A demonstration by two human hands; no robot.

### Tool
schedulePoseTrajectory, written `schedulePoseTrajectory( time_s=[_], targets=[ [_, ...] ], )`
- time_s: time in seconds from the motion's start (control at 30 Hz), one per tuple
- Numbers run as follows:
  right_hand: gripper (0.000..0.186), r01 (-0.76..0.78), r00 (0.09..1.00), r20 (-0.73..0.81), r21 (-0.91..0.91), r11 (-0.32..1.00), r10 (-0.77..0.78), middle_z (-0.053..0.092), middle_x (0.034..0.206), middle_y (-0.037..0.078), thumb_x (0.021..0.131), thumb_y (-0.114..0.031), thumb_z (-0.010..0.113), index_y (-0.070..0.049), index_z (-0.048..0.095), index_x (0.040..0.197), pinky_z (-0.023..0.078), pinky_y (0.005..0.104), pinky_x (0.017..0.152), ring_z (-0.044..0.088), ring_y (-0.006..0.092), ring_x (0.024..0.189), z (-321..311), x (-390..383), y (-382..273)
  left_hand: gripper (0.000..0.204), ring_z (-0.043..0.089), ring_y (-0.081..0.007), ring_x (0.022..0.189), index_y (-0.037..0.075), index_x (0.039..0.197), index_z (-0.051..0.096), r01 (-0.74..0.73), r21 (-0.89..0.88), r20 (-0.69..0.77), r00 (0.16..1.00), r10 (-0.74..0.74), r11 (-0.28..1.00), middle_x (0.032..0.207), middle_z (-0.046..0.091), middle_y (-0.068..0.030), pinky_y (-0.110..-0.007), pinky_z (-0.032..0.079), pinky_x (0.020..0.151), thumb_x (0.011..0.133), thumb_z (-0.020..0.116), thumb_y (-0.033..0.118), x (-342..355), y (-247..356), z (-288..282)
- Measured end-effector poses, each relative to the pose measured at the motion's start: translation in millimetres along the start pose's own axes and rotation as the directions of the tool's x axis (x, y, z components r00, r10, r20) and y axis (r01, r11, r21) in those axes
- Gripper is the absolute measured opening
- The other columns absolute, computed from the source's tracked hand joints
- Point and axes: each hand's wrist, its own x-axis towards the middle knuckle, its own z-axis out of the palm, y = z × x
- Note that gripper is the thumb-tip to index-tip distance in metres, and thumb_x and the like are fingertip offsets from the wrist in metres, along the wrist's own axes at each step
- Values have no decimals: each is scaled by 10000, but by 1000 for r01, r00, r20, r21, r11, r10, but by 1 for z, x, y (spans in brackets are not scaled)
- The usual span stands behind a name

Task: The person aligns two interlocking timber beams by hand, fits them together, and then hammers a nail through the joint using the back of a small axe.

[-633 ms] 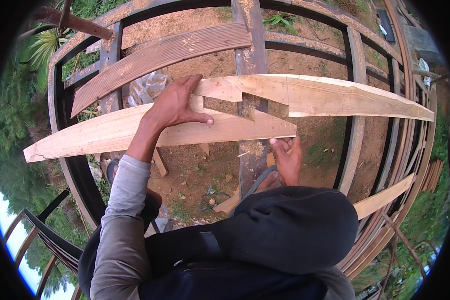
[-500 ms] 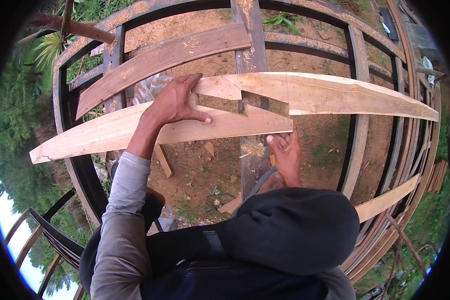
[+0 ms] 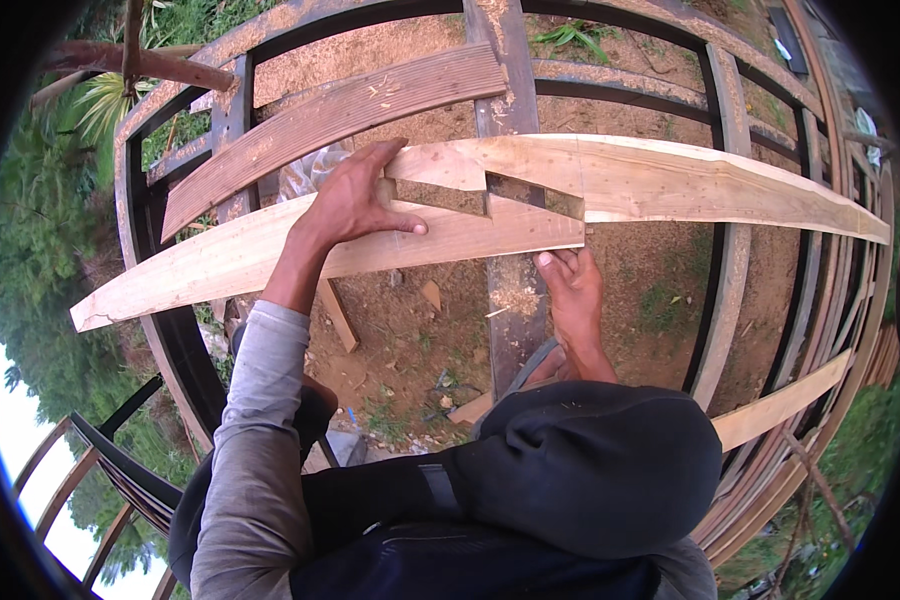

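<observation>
Two pale wooden boards with stepped, notched ends lie nearly end to end across a dark beam. The left board slants up from the left, and the right board reaches away to the right. Their cut ends overlap, with narrow gaps between the slanted edges. My left hand spans both pieces, thumb on the left board and fingers over the tip of the right one. At the lower corner of the left board's cut end, my right hand is closed, its curled fingers and thumb against the edge.
A reddish grooved plank lies beyond the boards. Dark framing beams, dusted with shavings, stand over bare soil. Long timber strips are stacked at the right, and a branch pole juts in at the far left.
The left board has moved up toward the right board, narrowing the gap between their notched ends. Both hands keep their places on the wood. The view has shifted slightly.
</observation>
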Motion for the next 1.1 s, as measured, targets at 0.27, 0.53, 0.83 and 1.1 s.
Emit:
schedulePoseTrajectory(
  time_s=[0.27, 0.53, 0.83, 1.1],
  targets=[
    [599, 40, 999, 15, 239, 970, -45, 535, 1387, 258, 1014, -35, 605, 73, 309, 1523, 500, 384, 1081, 562, 278, 1283, 12, 6, -15, 1253, 538, -420, 1341, -15, 1470, 478, 30, -4, -101, 994, -31, 1000, 1427, 564, -255, -498, 430, 1151, 518, 919, 670, 14, -7, 0],
    [504, 46, 998, -51, 337, 940, -31, 551, 1364, 206, 1036, -8, 552, 70, 357, 1494, 479, 451, 1136, 576, 267, 1275, 18, 5, -13, 1238, 563, -435, 1302, -7, 1452, 495, 17, -22, -120, 993, -19, 1000, 1383, 597, -235, -503, 448, 1129, 515, 919, 683, 20, -9, 1],
    [539, -11, 1000, -12, 352, 936, 17, 505, 1420, 207, 1036, 4, 534, 58, 312, 1524, 441, 461, 1173, 517, 283, 1350, 12, -16, -1, 1181, 572, -430, 1287, 9, 1398, 542, 13, 43, -92, 996, -9, 999, 1335, 623, -235, -514, 459, 1115, 512, 914, 696, -1, -6, 14],
    [502, -33, 999, 23, 418, 908, 25, 512, 1437, 182, 1050, -25, 521, 52, 345, 1514, 404, 478, 1199, 508, 293, 1369, 5, -30, -3, 1117, 615, -410, 1241, 6, 1368, 571, -24, 62, -116, 993, 31, 998, 1311, 641, -242, -489, 494, 1084, 529, 932, 649, -9, 3, 10]
  ],
)
